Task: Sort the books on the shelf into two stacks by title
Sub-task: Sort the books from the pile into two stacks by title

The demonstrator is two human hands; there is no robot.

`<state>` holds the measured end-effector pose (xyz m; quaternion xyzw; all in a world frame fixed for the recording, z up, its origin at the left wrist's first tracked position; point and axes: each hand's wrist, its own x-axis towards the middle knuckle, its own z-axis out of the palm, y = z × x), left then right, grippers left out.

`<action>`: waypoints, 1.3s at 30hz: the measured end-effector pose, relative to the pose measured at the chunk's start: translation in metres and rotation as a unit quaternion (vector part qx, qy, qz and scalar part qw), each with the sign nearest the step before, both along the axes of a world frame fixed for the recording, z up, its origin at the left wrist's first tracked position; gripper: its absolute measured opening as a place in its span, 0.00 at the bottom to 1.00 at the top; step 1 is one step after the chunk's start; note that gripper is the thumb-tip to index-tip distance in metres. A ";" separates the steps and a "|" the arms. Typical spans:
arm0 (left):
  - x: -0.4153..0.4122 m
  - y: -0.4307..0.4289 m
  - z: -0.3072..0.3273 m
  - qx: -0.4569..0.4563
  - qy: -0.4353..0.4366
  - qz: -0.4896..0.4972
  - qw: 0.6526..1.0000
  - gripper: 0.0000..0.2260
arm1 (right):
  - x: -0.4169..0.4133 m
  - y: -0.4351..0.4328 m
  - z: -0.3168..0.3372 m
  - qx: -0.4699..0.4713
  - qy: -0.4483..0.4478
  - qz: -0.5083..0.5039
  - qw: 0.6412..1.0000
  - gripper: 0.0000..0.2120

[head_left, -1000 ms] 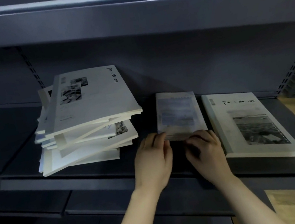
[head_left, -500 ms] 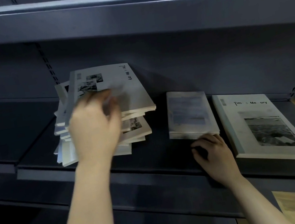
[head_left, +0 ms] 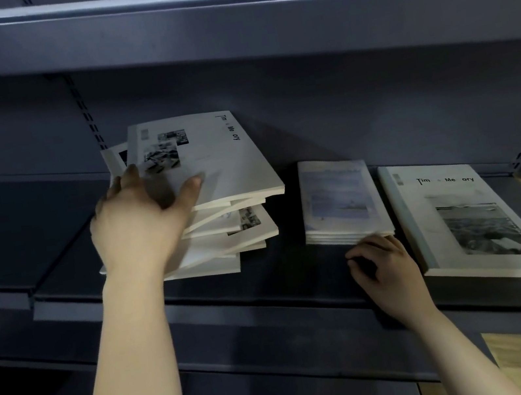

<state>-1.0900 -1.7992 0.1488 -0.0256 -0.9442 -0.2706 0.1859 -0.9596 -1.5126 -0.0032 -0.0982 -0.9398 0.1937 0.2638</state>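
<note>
Forearms rise from the near bottom of the view toward the dark shelf (head_left: 266,282). Nearest, close to the shelf's front edge, the right hand (head_left: 387,271) rests with fingers loosely curled and gripping nothing, its fingertips (head_left: 371,242) just at the near short edge of the small stack (head_left: 340,201) of blue-covered books. That stack lies with its long axis running front to back, and just beside it on the right lies a large "Time Memory" book (head_left: 462,218), flat, its long axis also running toward the back wall, its near corner reaching the shelf's front edge.

Further back and to the left, the left hand (head_left: 146,223) is spread over the near left side of the untidy pile (head_left: 216,211), thumb (head_left: 193,186) pressed on the cover of the top book (head_left: 208,161) and fingers wrapped round its left edge. Whether it has a firm hold or only rests there cannot be told. The top book tilts, its far edge near the back wall, long axis front to back, and it lies directly under those fingers.

By its printed title it likely belongs with the large book at the right, so it would travel rightward past the small stack. The pile beneath is fanned and may shift.
</note>
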 end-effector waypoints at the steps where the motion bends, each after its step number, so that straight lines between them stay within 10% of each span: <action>1: -0.002 0.000 0.001 0.008 0.001 -0.003 1.000 0.40 | 0.000 0.000 0.000 -0.001 0.001 0.000 1.000 0.06; 15: -0.014 0.000 0.029 0.086 -0.123 0.013 0.989 0.51 | -0.001 0.001 0.001 -0.003 0.008 0.001 1.000 0.07; 27: -0.008 0.004 0.024 0.135 0.052 -0.011 0.989 0.16 | -0.001 0.001 0.001 0.000 0.011 0.003 1.000 0.08; 39: 0.033 0.043 0.002 0.314 0.107 -0.142 0.933 0.07 | 0.003 0.003 0.028 -0.180 0.046 0.036 0.982 0.09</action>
